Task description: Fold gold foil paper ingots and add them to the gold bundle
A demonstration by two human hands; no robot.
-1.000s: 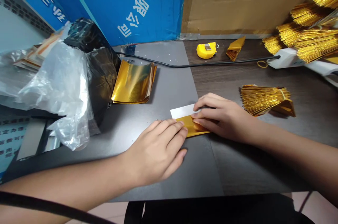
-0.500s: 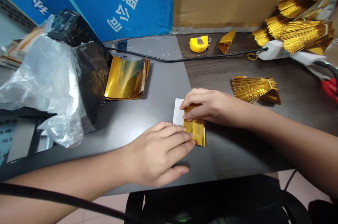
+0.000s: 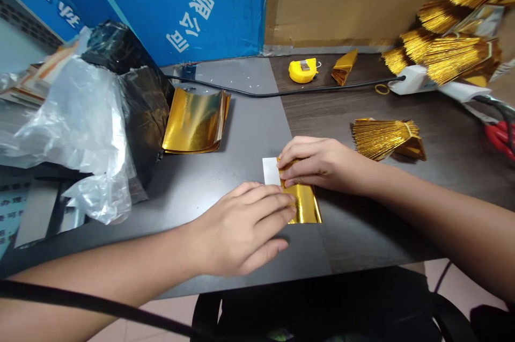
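On the desk between my hands lies a sheet of gold foil paper [image 3: 309, 205], with a white part [image 3: 271, 171] showing at its upper left. My left hand [image 3: 249, 229] rests flat, its stretched fingertips on the lower left of the sheet and the thumb apart. The curled fingers of my right hand [image 3: 322, 165] press together on the upper part of the foil paper; its thumb is hidden. Left of and behind the hands stands a curved stack of gold foil sheets [image 3: 197, 121]. Beyond my right wrist is a bundle of pleated gold paper [image 3: 378, 138], banded at one end.
A yellow tape measure [image 3: 302, 70], a small folded gold piece [image 3: 344, 67] and a rubber band [image 3: 382, 88] lie behind a black cable [image 3: 257, 95]. More gold bundles [image 3: 454, 57] and red-handled scissors [image 3: 499, 138] are at right. Crumpled clear plastic [image 3: 92, 122] sits left, cardboard [image 3: 362, 4] behind.
The gold flap shows wider to the right, and the white part has shifted slightly left and down. Both hands stay nearly in place on the paper. The view has shifted slightly.
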